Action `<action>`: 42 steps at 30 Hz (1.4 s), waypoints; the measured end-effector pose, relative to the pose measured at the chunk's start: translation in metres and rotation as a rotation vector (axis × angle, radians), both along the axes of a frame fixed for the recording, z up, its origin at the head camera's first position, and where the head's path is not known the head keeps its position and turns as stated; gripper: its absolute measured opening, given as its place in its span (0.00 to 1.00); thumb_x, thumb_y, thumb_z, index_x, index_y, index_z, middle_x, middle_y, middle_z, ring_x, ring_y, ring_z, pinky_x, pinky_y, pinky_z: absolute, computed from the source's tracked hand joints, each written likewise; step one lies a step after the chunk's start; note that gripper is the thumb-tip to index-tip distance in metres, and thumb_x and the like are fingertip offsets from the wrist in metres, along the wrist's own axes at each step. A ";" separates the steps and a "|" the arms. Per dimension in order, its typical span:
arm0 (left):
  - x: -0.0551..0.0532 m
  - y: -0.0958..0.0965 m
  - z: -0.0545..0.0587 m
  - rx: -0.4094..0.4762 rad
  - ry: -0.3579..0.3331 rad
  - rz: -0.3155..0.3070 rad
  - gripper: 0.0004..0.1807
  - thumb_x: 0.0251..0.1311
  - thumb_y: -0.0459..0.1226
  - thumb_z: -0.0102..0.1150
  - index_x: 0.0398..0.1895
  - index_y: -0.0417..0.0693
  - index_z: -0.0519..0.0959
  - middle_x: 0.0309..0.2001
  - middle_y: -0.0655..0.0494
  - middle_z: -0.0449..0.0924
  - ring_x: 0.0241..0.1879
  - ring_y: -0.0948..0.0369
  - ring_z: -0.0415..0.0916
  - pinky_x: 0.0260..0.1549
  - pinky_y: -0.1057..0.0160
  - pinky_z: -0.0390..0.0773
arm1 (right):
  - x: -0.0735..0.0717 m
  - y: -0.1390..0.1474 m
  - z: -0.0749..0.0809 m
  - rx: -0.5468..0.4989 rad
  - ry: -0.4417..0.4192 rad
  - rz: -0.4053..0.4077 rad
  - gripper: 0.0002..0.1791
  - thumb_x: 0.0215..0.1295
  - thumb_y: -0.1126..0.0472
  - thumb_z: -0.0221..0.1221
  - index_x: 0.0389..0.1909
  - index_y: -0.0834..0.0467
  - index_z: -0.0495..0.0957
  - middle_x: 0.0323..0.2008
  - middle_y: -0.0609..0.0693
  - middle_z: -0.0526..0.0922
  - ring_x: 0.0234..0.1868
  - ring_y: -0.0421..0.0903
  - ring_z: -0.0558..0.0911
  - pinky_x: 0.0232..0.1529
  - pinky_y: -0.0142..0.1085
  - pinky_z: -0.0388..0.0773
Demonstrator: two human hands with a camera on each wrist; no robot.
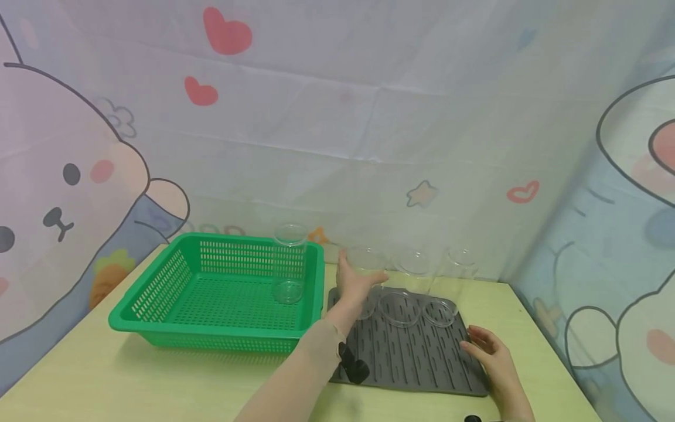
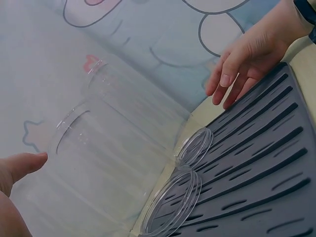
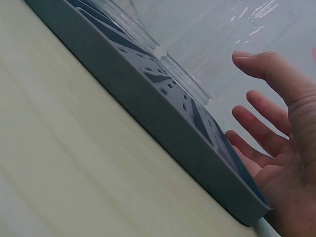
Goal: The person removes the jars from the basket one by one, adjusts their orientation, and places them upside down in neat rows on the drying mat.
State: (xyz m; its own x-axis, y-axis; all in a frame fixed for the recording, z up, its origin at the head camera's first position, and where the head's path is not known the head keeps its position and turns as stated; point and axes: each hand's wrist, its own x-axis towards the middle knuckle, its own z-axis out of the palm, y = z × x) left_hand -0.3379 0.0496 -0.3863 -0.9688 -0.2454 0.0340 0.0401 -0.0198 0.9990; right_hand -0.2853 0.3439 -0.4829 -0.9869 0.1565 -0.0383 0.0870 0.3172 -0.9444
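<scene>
Two bare hands, in use over a table (image 1: 221, 395). Left hand (image 1: 355, 284): its arm is stretching forward past a basket corner, fingers pointing away and thumb splaying rightward; the digits are spreading wide about the nearest clear cylinder (image 1: 367, 259) (whether skin is touching wall, one cannot tell). Right hand (image 1: 493, 354): hovering beside the mat's right edge, fingers loosely curving, thumb apart, gripping nothing.

Three clear cylinders, see-through, smooth, round-rimmed: all are standing upright on the mat. The nearest is sitting between left fingers and thumb; the middle cylinder (image 1: 407, 284) is standing just right of the left thumb; the right cylinder (image 1: 452, 286) is standing farther right, beyond the right fingertips.

One mat (image 1: 411, 357), dark grey, rectangular, ribbed with long grooves and short dashes, its edge showing a raised lip: it is lying below the left fingers and extending to the right ones.

One basket (image 1: 211, 329), green, slotted, lattice-floored: it is resting left of the left fingers, holding a fourth cylinder (image 1: 289, 264), likewise clear and upright, at the end nearest those fingers.
</scene>
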 end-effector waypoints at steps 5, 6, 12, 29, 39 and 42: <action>0.004 -0.002 0.005 0.022 0.032 0.004 0.67 0.42 0.36 0.79 0.79 0.58 0.40 0.79 0.47 0.42 0.76 0.43 0.42 0.70 0.38 0.55 | -0.001 0.000 0.000 0.001 -0.001 -0.006 0.39 0.67 0.56 0.62 0.72 0.66 0.55 0.72 0.65 0.58 0.72 0.56 0.61 0.59 0.25 0.63; 0.005 -0.002 0.006 0.025 0.038 -0.001 0.67 0.42 0.36 0.79 0.79 0.57 0.40 0.79 0.47 0.42 0.76 0.43 0.42 0.70 0.39 0.55 | -0.001 0.000 0.000 -0.001 -0.005 -0.010 0.39 0.67 0.56 0.62 0.72 0.66 0.55 0.72 0.65 0.58 0.72 0.56 0.61 0.63 0.29 0.63; 0.017 -0.009 0.020 0.042 0.070 -0.050 0.68 0.43 0.37 0.79 0.79 0.55 0.38 0.79 0.46 0.40 0.77 0.43 0.41 0.70 0.40 0.56 | -0.001 -0.001 0.000 -0.021 -0.013 -0.014 0.40 0.66 0.58 0.62 0.72 0.67 0.54 0.73 0.67 0.56 0.74 0.59 0.58 0.73 0.47 0.58; 0.043 -0.058 0.067 -0.061 0.286 -0.024 0.63 0.44 0.38 0.79 0.79 0.59 0.44 0.78 0.52 0.43 0.77 0.49 0.42 0.72 0.42 0.55 | 0.000 0.001 0.000 0.043 -0.017 -0.012 0.39 0.66 0.55 0.62 0.72 0.64 0.57 0.71 0.61 0.60 0.64 0.42 0.65 0.56 0.19 0.64; 0.032 -0.098 0.073 -0.063 0.259 -0.018 0.63 0.46 0.37 0.78 0.79 0.65 0.42 0.79 0.57 0.39 0.78 0.50 0.38 0.71 0.41 0.56 | 0.000 0.000 0.001 0.014 -0.016 -0.005 0.40 0.66 0.57 0.62 0.72 0.66 0.55 0.72 0.64 0.59 0.73 0.56 0.60 0.68 0.35 0.60; 0.025 -0.111 0.069 -0.085 0.230 -0.010 0.64 0.46 0.38 0.78 0.78 0.67 0.41 0.79 0.57 0.38 0.78 0.51 0.37 0.71 0.41 0.56 | 0.000 -0.001 0.000 0.005 -0.011 0.000 0.40 0.66 0.57 0.62 0.72 0.66 0.55 0.72 0.64 0.59 0.73 0.55 0.60 0.69 0.35 0.61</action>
